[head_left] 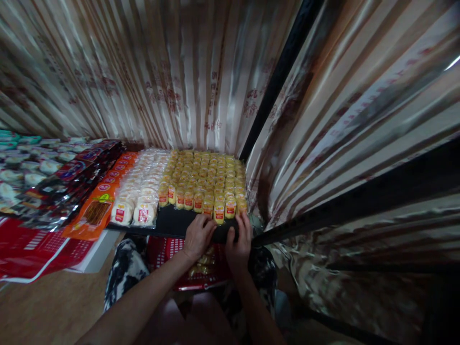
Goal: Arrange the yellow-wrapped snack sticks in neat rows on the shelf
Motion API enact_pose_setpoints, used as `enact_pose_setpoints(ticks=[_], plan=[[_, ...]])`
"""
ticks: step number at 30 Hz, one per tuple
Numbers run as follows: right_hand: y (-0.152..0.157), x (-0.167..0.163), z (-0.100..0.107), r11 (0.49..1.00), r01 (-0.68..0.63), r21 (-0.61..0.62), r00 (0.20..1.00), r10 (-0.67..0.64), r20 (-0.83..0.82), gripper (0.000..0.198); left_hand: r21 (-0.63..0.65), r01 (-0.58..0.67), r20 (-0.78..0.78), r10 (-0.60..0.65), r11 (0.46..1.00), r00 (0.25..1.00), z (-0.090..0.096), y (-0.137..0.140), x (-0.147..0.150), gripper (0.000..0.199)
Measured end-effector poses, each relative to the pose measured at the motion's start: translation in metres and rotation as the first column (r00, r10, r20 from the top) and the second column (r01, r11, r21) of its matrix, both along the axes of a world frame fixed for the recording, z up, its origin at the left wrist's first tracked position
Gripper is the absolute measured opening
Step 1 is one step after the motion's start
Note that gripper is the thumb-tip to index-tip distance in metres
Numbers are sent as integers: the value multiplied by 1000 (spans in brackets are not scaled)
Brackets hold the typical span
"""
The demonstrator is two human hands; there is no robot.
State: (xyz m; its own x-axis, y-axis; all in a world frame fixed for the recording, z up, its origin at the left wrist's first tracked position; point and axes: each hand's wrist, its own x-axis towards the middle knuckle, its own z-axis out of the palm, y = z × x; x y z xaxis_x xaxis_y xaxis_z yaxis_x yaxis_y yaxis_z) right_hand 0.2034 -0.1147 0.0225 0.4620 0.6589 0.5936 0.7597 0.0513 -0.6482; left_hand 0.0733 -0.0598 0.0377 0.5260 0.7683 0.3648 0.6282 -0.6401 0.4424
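Small yellow cakes in clear wrappers with red labels (204,177) stand in tight rows on a black shelf board (172,220). My left hand (198,237) is at the board's front edge, fingers loosely bent, with its fingertips against a wrapped cake (207,205) in the front row. At the right end of that row, my right hand (240,242) reaches up with thumb and fingers apart, its fingertips at the last wrapped cake (241,205). Two wrapped cakes (219,213) between the hands stick out from the front row. I see neither hand closed round a cake.
Below the board, a red basket (161,251) on my lap holds more yellow packs (203,266). White wrapped cakes (145,211), an orange snack bag (91,211) and dark packets (68,187) lie to the left. Striped curtains (187,72) and black poles (280,76) stand behind and right.
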Motion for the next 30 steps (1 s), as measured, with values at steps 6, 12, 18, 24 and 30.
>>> enact_pose_setpoints(ticks=[6,12,18,24,30], plan=[[15,11,-12,993,30,-115,998,-23,61,51,48,163,-68,-160,985,985,-15,18,-2,24],[22,7,-16,994,24,-103,1000,-23,6,49,94,230,-78,-224,969,972,-25,23,-7,35],[27,9,-13,994,35,-99,997,-42,-65,47,121,226,-105,-214,967,971,-22,21,-6,38],[31,8,-14,997,69,-21,996,-70,-53,47,139,242,-107,-228,960,968,-24,22,-5,41],[41,9,-6,991,136,-2,982,-136,-130,54,197,237,-107,-220,951,970,-26,23,-5,40]])
